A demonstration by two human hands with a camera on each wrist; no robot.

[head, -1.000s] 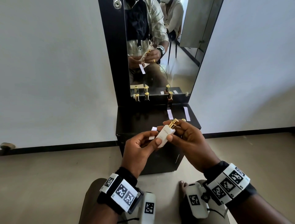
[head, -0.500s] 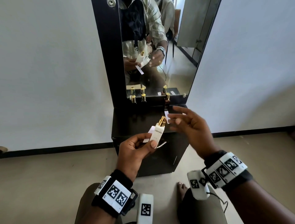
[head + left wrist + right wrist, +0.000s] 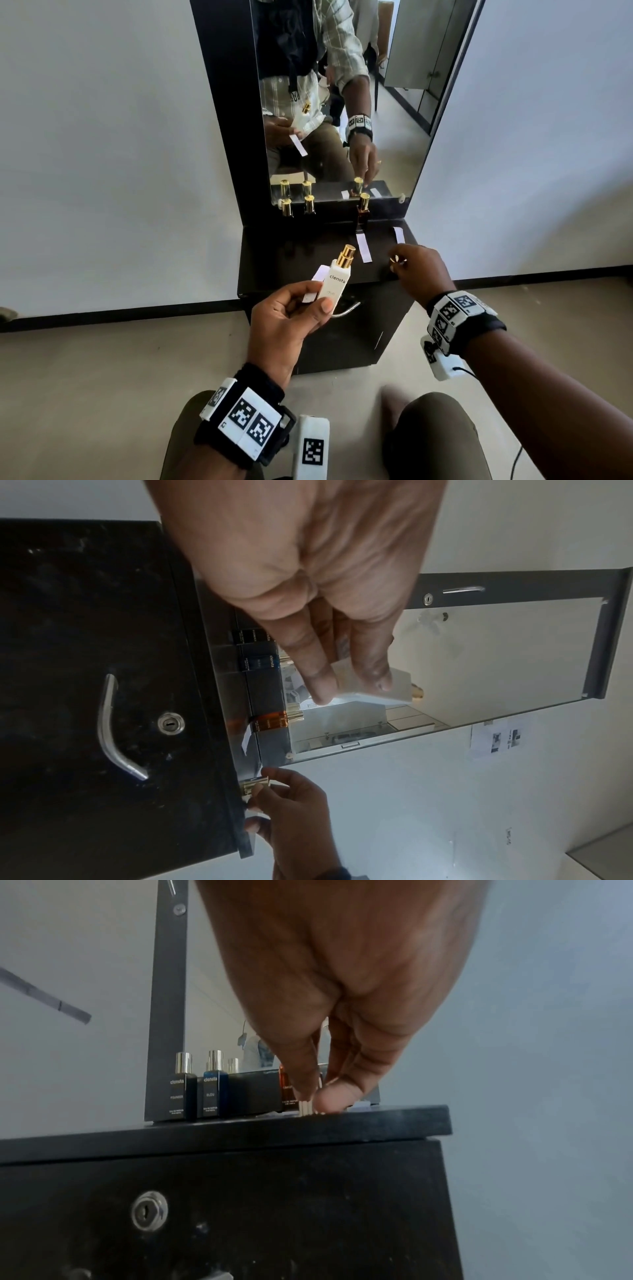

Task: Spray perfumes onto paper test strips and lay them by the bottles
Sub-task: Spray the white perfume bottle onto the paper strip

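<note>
My left hand [image 3: 310, 299] grips a white perfume bottle [image 3: 336, 282] upright, its gold sprayer bare, with a paper test strip [image 3: 317, 279] held behind it. In the left wrist view my fingers [image 3: 316, 681] wrap the same bottle [image 3: 380, 688]. My right hand [image 3: 399, 264] pinches the bottle's gold cap [image 3: 396, 259] at the front right of the black cabinet top [image 3: 274, 253]. The right wrist view shows the cap [image 3: 306, 1109] touching the top. Two strips [image 3: 363, 247] [image 3: 398, 235] lie on the top, the left one in front of an orange bottle [image 3: 363, 209].
A black bottle [image 3: 286, 207] and a blue bottle [image 3: 310, 204], both gold-capped, stand at the back left against the mirror [image 3: 342, 102]. The cabinet door has a metal handle [image 3: 113, 729] and a lock. White walls flank the cabinet; my knees are below.
My right hand has pulled the gold cap off the white bottle and carried it right and down to the cabinet top. The left hand has kept the bottle and strip.
</note>
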